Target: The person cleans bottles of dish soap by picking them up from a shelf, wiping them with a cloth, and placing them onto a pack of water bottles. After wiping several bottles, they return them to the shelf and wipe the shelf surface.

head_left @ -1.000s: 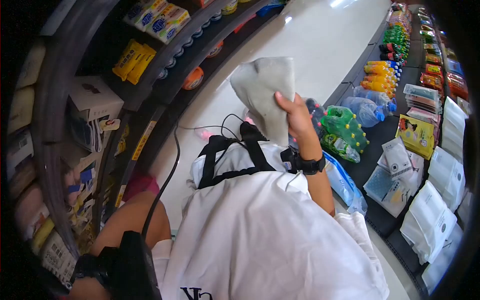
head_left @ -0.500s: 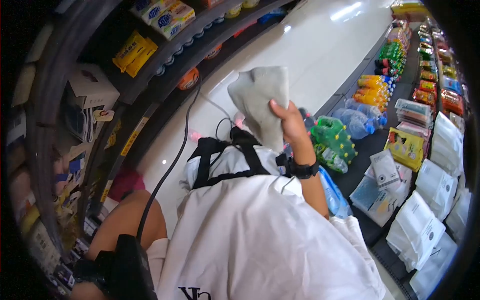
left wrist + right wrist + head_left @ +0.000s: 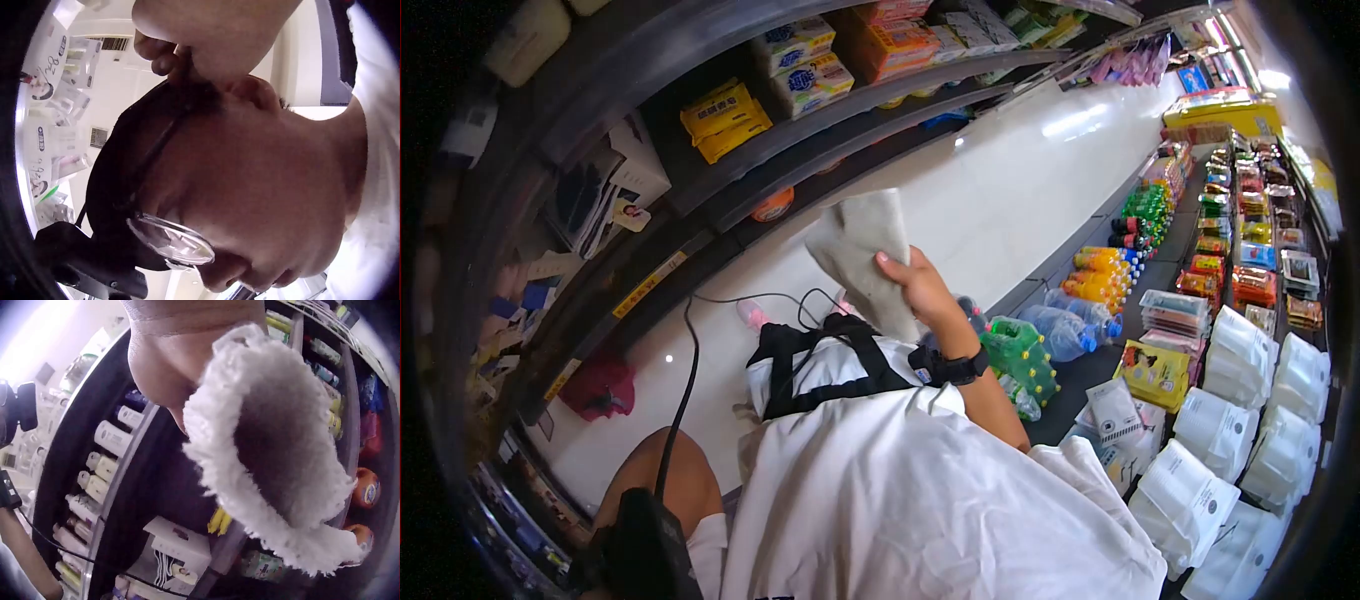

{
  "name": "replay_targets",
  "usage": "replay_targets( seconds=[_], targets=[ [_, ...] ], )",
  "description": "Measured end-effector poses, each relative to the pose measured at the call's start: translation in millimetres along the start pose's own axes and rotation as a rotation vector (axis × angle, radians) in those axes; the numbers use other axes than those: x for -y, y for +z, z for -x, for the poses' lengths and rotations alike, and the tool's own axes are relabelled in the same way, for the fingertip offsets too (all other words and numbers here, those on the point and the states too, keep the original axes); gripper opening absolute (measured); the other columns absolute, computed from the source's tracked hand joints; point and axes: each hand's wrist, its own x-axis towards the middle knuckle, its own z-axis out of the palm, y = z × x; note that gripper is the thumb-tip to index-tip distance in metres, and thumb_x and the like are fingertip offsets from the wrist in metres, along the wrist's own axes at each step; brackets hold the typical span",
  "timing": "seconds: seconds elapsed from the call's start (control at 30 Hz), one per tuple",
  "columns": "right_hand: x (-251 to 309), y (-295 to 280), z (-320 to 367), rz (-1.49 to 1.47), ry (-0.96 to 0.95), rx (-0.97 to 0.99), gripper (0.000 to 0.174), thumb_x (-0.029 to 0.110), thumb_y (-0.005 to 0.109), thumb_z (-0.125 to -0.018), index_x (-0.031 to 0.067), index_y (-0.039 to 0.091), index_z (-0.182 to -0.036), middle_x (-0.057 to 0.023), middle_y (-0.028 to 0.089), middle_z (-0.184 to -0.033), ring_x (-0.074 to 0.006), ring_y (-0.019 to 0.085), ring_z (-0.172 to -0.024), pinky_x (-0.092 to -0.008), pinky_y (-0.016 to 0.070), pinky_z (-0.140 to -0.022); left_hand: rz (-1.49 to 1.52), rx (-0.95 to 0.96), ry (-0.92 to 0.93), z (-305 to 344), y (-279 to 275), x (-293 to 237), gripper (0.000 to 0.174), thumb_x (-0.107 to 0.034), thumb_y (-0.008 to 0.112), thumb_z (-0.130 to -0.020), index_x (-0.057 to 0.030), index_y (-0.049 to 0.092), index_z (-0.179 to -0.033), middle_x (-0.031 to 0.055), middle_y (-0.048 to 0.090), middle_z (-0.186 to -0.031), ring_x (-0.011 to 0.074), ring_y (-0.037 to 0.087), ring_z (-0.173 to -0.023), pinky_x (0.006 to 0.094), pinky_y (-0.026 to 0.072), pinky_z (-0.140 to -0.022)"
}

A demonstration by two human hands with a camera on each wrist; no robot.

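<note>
Grey cloth (image 3: 860, 250), fleecy on one side, held up above the pale floor (image 3: 1020, 190). Right hand (image 3: 930, 290) pinches its edge. Left hand (image 3: 194, 37) at the person's head (image 3: 128, 169), fingers bent; cannot tell whether they grip anything. Green bottles (image 3: 1018, 352) right of cloth.

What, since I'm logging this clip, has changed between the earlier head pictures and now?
The head view has shifted: the right hand and pale cloth sit lower and further left in it, and more of the aisle shows. The hand's grip on the cloth stays.
</note>
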Motion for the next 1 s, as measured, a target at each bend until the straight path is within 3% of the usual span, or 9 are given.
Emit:
replay_targets(
  seconds=[0.43, 0.53, 0.63, 0.67, 1.0],
  targets=[
    [-14, 75, -21, 0.361, 0.081, 0.285, 0.035, 0.026, 0.051, -0.093, -0.0004, 0.054, -0.116, -0.0086, 0.061, -0.092, -0.0155, 0.059, -0.078, -0.0291, 0.0494, -0.069, -0.131, -0.014, -0.073, 23, -68, 36, 0.022, -0.016, 0.041, -0.091, 0.0053, 0.040, -0.094, 0.0180, 0.039, -0.092, 0.0271, 0.041, -0.086, 0.0364, 0.0340, -0.072],
    [-14, 94, -29, 0.367, 0.196, 0.362, 0.038, 0.026, 0.054, -0.092, -0.0030, 0.053, -0.117, -0.0099, 0.062, -0.103, -0.0183, 0.060, -0.090, -0.0318, 0.0478, -0.082, -0.206, 0.002, -0.078, 22, -93, 41, 0.023, -0.016, 0.042, -0.091, 0.0057, 0.041, -0.094, 0.0185, 0.039, -0.093, 0.0277, 0.041, -0.086, 0.0368, 0.0342, -0.072],
    [-20, 118, -40, 0.403, 0.188, 0.420, 0.038, 0.026, 0.054, -0.092, -0.0027, 0.053, -0.117, -0.0092, 0.062, -0.103, -0.0178, 0.060, -0.089, -0.0313, 0.0478, -0.081, -0.292, 0.017, -0.061, 22, -119, 45, 0.023, -0.017, 0.042, -0.091, 0.0061, 0.041, -0.095, 0.0191, 0.039, -0.093, 0.0282, 0.042, -0.087, 0.0371, 0.0345, -0.073],
    [-21, 130, -41, 0.419, 0.157, 0.443, 0.035, 0.027, 0.052, -0.093, -0.0002, 0.055, -0.114, -0.0060, 0.061, -0.091, -0.0143, 0.058, -0.078, -0.0289, 0.0493, -0.068, -0.322, 0.020, -0.061, 23, -128, 47, 0.024, -0.017, 0.042, -0.091, 0.0063, 0.041, -0.095, 0.0193, 0.039, -0.094, 0.0283, 0.042, -0.087, 0.0373, 0.0345, -0.073],
    [-37, 201, -64, 0.695, 0.229, 0.688, 0.036, 0.027, 0.053, -0.093, -0.0015, 0.056, -0.114, -0.0056, 0.062, -0.099, -0.0134, 0.054, -0.088, -0.0273, 0.0432, -0.081, -0.633, 0.072, -0.077, 31, -199, 44, 0.026, -0.018, 0.043, -0.091, 0.0076, 0.041, -0.098, 0.0212, 0.040, -0.096, 0.0300, 0.042, -0.089, 0.0385, 0.0354, -0.075]
  ],
)
